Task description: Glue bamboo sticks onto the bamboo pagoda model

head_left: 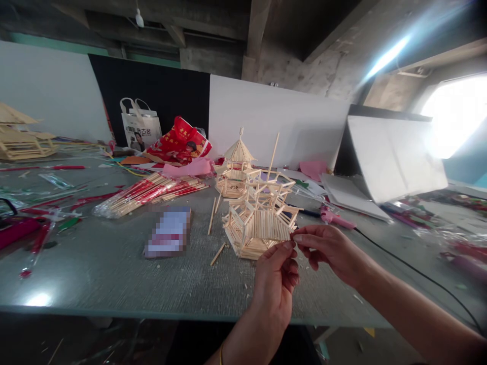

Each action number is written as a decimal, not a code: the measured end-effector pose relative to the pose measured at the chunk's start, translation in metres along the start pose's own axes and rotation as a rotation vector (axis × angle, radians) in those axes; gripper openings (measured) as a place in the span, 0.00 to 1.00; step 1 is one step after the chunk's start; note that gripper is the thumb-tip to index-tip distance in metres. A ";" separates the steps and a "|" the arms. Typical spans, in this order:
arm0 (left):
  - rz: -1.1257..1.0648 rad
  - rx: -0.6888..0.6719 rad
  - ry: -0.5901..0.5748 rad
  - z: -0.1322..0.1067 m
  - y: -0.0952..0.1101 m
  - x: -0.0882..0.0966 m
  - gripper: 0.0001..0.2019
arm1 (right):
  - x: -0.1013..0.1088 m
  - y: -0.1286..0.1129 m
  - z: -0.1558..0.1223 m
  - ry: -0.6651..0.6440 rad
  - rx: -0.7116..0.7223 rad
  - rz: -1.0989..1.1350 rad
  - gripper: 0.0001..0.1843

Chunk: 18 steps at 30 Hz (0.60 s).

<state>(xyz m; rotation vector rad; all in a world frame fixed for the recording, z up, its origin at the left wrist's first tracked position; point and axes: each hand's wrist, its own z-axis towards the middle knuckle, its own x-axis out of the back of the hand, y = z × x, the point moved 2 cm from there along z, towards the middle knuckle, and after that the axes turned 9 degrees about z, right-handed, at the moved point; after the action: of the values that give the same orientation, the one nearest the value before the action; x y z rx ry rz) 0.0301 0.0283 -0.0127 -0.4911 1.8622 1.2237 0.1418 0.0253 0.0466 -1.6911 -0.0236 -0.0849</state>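
A many-sided pavilion model of thin wooden sticks stands on the grey table in front of me. At its near right corner my left hand is closed, thumb and forefinger pinched just below the sloping stick roof panel. My right hand meets it from the right, fingertips pinched by the same corner. Whatever lies between the fingers is too small or hidden to name. One long stick rises upright from the model's top. Behind it stands a second stick model with a pointed roof.
Bundled sticks in plastic lie left, beyond a blurred-out flat rectangular item. Loose sticks lie by the model. A pink glue gun with a black cord is right. Another stick model stands far left; a white board leans right.
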 end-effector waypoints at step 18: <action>0.007 0.008 0.000 -0.002 -0.001 0.001 0.09 | -0.002 -0.001 -0.002 -0.025 -0.013 -0.060 0.15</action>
<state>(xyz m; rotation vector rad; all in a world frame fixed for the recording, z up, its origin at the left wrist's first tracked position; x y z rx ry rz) 0.0289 0.0261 -0.0139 -0.4797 1.8695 1.2202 0.1399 0.0235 0.0475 -1.7042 -0.0927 -0.1089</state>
